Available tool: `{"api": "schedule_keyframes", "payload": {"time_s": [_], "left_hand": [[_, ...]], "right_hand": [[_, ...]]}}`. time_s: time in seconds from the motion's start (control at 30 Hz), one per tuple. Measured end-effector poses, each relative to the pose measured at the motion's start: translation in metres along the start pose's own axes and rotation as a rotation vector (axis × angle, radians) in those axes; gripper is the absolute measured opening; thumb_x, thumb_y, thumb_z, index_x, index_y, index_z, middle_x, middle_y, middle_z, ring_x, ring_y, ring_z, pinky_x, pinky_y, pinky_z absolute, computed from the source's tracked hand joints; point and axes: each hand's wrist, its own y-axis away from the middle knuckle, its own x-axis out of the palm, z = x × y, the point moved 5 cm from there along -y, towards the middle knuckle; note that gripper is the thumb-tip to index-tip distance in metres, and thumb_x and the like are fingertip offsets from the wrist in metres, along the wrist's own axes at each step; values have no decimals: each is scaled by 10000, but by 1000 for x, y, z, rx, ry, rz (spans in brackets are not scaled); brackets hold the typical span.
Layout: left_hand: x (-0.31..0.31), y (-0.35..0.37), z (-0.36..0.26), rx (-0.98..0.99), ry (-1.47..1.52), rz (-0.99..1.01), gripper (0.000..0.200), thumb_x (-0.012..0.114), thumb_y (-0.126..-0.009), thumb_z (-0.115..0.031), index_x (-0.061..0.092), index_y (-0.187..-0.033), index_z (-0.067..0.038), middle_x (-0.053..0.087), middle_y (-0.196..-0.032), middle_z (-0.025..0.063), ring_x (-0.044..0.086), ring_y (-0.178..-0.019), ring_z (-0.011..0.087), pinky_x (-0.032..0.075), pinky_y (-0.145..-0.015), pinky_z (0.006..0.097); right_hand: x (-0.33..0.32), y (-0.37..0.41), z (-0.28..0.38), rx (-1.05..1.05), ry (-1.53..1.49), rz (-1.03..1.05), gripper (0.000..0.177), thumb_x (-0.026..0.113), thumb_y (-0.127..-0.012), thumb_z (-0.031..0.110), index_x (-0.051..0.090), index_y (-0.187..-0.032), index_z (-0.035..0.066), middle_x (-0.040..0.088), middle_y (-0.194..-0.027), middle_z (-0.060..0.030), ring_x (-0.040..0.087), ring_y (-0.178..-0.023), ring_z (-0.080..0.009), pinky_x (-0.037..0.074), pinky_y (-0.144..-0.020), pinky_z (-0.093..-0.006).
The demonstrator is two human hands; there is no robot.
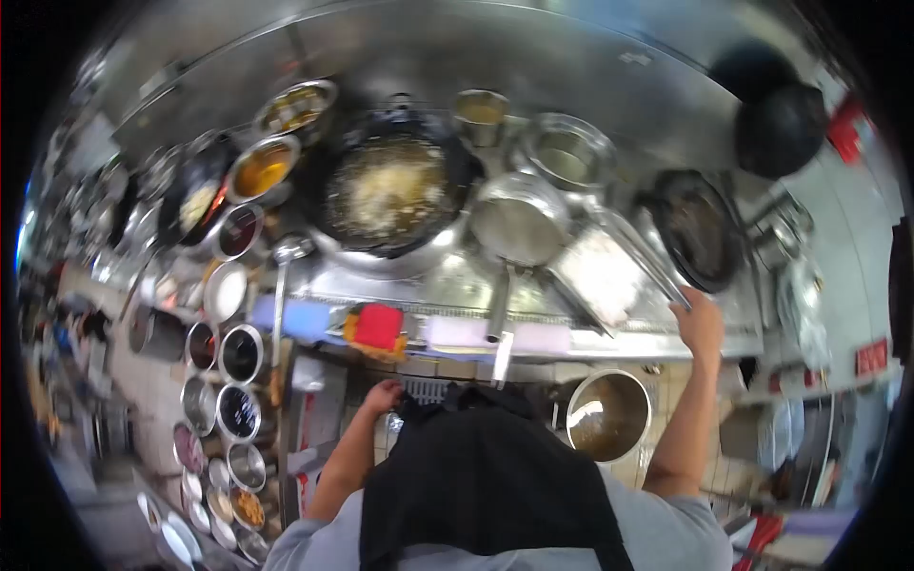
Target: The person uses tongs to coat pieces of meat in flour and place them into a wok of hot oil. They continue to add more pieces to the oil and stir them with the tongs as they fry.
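As the wok (pixel 461 176) foams, the right hand (pixel 700 322) grips a long handle (pixel 643 247) near the counter's (pixel 443 285) front edge, likely for reach; the left hand's (pixel 383 395) closure I can't tell.

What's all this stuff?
woks: at least two, black, upper half
pans: at least two, silver, black, right half
cup: one, silver, upper middle
pots: at least two, silver, right half
tray: one, grey, between pans
held handle: one, silver, beside tray
ladle: one, silver, left of centre
cloths: several, red, blue, pink, middle
bowls: many, mostly silver, left
edges: more, blurred
apron: one, black, lower middle
left hand: one, by apron
right hand: one, on handle
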Motion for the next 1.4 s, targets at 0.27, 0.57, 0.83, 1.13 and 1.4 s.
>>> {"api": "schedule_keyframes", "payload": {"time_s": [0.27,0.57,0.83,1.13,1.4], "left_hand": [[-35,59,30,-101,-405,21,336,555,-819,-273,617,-1058,-46,639,-1007,124,620,-908,243,492,-791,332],[-52,102,32,-271,129,-184,330,568,-824,-155,564,-1120,-10,626,-908,99,606,-785,196,515,-638,311],[-12,103,95,-234,263,11,339,533,-840,-182,485,-1168,-112,584,-975,85,583,-723,222,457,-566,422],[-22,75,98,-189,-32,75,344,564,-820,-197,527,-1142,-80,634,-914,77,609,-657,207,464,-529,398],[-17,-20,36,9,-91,-17,335,559,-828,-212,550,-1130,-66,639,-894,67,607,-669,154,448,-497,276]], "right_hand": [[67,-31,181,-374,-334,139,357,651,-754,276,622,-1096,180,641,-993,-120,597,-923,-315,467,-793,-390],[110,-60,278,-400,-326,269,415,644,-760,345,613,-1118,137,610,-1064,-174,575,-993,-328,443,-856,-397],[5,-49,61,11,-133,-19,403,618,-766,306,599,-1136,146,622,-1022,-167,580,-975,-329,457,-821,-409],[56,-101,-15,-129,475,337,379,649,-707,336,642,-998,93,642,-982,-144,612,-938,-303,494,-786,-412],[83,-80,-36,-141,401,289,275,602,-761,281,658,-926,68,648,-959,-152,625,-910,-318,502,-769,-411]]}}
